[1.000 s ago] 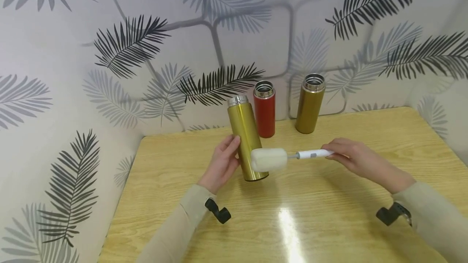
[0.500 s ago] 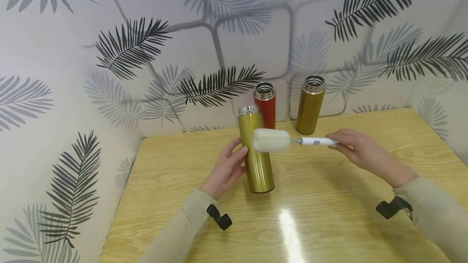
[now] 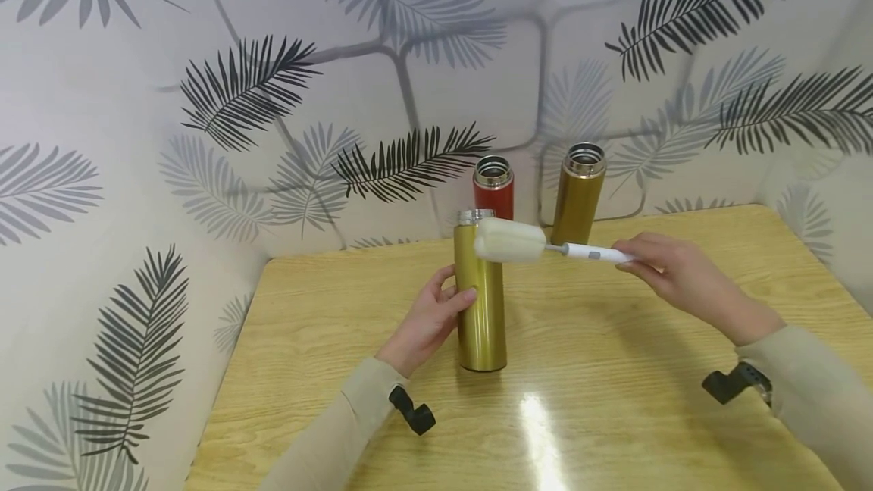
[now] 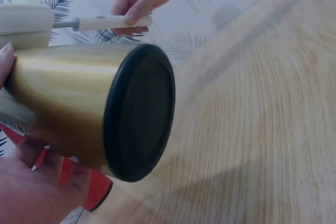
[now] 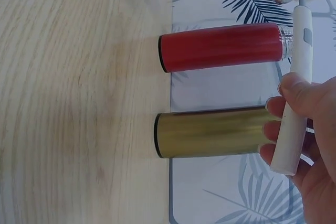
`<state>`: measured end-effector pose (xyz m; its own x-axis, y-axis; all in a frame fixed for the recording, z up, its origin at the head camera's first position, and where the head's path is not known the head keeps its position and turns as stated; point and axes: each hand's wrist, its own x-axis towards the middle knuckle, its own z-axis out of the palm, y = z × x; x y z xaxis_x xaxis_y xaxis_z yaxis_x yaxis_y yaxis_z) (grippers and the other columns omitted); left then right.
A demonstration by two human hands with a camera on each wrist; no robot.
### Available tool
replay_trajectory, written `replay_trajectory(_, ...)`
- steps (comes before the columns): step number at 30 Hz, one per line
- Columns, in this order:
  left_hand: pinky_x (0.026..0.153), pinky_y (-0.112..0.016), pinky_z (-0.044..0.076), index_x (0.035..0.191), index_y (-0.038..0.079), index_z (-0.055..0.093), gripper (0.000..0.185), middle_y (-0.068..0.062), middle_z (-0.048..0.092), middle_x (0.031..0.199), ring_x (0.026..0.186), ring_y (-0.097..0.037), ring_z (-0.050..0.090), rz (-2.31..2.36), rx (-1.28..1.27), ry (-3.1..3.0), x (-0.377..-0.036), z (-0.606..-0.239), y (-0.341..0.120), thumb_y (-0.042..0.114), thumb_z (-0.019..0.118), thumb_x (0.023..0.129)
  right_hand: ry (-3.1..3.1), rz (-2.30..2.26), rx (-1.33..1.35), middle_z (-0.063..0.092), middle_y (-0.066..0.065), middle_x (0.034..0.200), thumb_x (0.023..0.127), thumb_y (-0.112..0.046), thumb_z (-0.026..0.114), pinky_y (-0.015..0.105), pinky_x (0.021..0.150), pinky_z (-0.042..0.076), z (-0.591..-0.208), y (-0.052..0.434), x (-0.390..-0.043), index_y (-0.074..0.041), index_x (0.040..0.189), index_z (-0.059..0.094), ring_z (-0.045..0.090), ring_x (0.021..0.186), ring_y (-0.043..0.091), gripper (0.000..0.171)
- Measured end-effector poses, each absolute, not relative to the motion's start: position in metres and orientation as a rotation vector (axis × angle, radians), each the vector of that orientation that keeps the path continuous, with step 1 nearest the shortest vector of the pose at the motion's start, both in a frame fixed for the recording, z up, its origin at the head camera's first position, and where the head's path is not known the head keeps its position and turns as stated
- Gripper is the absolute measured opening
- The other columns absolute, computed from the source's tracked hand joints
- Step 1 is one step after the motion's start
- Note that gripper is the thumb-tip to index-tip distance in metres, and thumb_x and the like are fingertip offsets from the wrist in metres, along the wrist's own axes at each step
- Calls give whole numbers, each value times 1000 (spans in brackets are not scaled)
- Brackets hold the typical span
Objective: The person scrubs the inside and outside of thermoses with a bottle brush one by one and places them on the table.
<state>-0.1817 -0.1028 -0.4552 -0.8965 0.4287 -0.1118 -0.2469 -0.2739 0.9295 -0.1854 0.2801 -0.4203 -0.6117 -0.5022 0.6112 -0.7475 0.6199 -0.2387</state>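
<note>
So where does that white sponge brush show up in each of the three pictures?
Head: sponge brush centre, by the yellow-gold flask top.
Left wrist: top left, above the flask.
Right wrist: handle at right.
Shared landmark: the red flask.

Even, bright light is cast from above; a white glare patch is seen on the wooden table (image 3: 542, 430). Soft shadows are thrown. The flask base (image 4: 139, 111) is rendered blurred and dim.

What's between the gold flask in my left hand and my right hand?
The sponge brush: its head meets the gold flask, its handle runs to the right hand. Head view shows it.
</note>
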Motion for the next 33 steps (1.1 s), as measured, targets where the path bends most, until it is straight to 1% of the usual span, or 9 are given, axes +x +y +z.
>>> replay_trajectory(4,110,-36,42,152,3,33,73,1,69,114,110,-13,65,2234,262,1536,-182,-458,-103,31,75,99,-2357,678,1037,72,0,95,72,12,84,18,67,46,-425,280,-186,-3,112,76,56,77,6,43)
replay_trajectory(7,116,-40,37,155,6,30,75,1,65,124,119,-14,60,2253,293,1492,-183,-459,-105,36,71,100,-2363,685,1088,71,-3,96,73,11,84,17,68,45,-427,280,-186,-3,114,76,56,79,4,44)
replay_trajectory(15,119,-45,33,162,8,22,58,-15,43,152,140,-25,42,2289,282,1473,-187,-453,-109,23,47,112,-2358,683,1249,70,-6,98,85,-3,81,20,68,50,-437,276,-184,-7,112,76,59,81,3,28)
replay_trajectory(18,119,-45,32,162,6,23,57,-15,43,151,139,-25,42,2315,268,1461,-189,-451,-111,22,47,112,-2358,680,1290,69,-6,98,85,-3,82,22,67,52,-442,274,-183,-7,111,75,59,81,4,28)
replay_trajectory(24,117,-43,33,160,3,28,54,-9,48,143,133,-22,47,2380,233,1435,-191,-447,-112,23,47,112,-2417,617,1300,69,-6,98,71,7,87,27,68,57,-446,275,-176,-6,112,77,62,83,7,44)
replay_trajectory(26,117,-43,34,159,2,28,52,-9,48,143,133,-23,47,2394,212,1423,-191,-446,-112,21,43,113,-2439,606,1302,69,-7,98,78,0,86,28,68,57,-446,275,-173,-7,111,77,62,83,6,35)
replay_trajectory(29,115,-43,37,159,2,29,51,-9,50,142,131,-23,49,2407,203,1411,-193,-446,-112,22,43,114,-2441,602,1307,69,-8,97,80,-2,86,29,68,58,-447,276,-171,-7,111,77,62,83,6,33)
replay_trajectory(32,111,-40,41,156,2,32,56,-7,53,136,126,-21,52,2409,205,1418,-193,-447,-111,29,52,111,-2408,603,1301,70,-5,97,84,-5,84,29,67,58,-449,276,-171,-7,111,76,64,82,9,29)
replay_trajectory(33,110,-40,41,155,2,33,59,-6,54,134,125,-21,53,2408,212,1417,-193,-448,-111,32,56,109,-2403,601,1292,71,-5,98,79,0,85,30,67,59,-448,277,-171,-7,112,76,65,82,9,34)
